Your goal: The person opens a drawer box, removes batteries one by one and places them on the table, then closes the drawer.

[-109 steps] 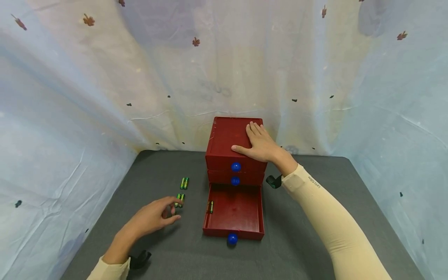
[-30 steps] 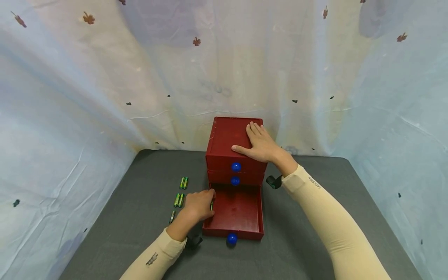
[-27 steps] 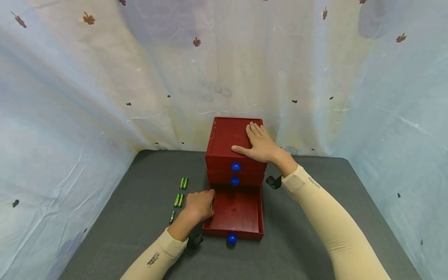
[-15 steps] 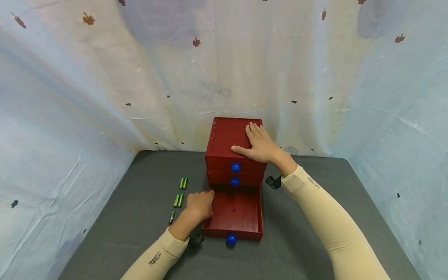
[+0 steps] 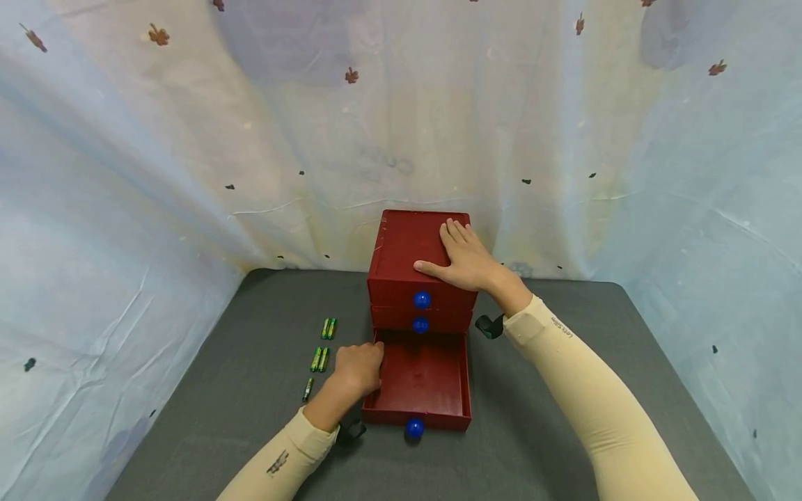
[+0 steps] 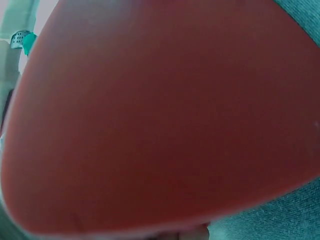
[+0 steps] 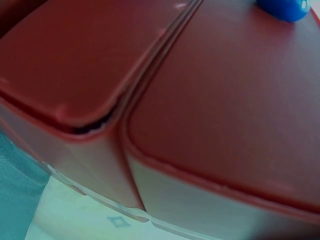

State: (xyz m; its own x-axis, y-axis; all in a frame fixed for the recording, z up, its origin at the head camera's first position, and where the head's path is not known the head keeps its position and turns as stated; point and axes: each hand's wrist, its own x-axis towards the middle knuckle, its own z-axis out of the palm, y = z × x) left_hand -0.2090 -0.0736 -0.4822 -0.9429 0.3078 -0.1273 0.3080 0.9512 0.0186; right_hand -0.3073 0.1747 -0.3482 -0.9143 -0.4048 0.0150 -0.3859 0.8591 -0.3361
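Note:
In the head view, my left hand [image 5: 358,369] bends over the left wall of the pulled-out bottom drawer [image 5: 418,420], its fingertips inside and largely hidden. I cannot tell whether they pinch a battery there. A red plastic wall [image 6: 165,120] fills most of the left wrist view, with a bit of fingers [image 6: 192,233] under its lower edge. My right hand [image 5: 464,259] rests flat on top of the red drawer unit [image 5: 410,240], fingers spread. Green batteries lie left of the drawer: a far pair [image 5: 328,328], a nearer pair [image 5: 319,359] and a single darker battery [image 5: 308,390].
The upper drawers are pushed in, each with a blue knob [image 5: 422,300]; the bottom drawer has a blue knob [image 5: 414,428] too. A grey cloth [image 5: 501,445] covers the table. Behind it hangs a pale patterned sheet [image 5: 401,139].
From beside the batteries, my left hand has moved right to the drawer's left wall. A battery seen earlier at that wall is now behind the hand. My right hand stays put.

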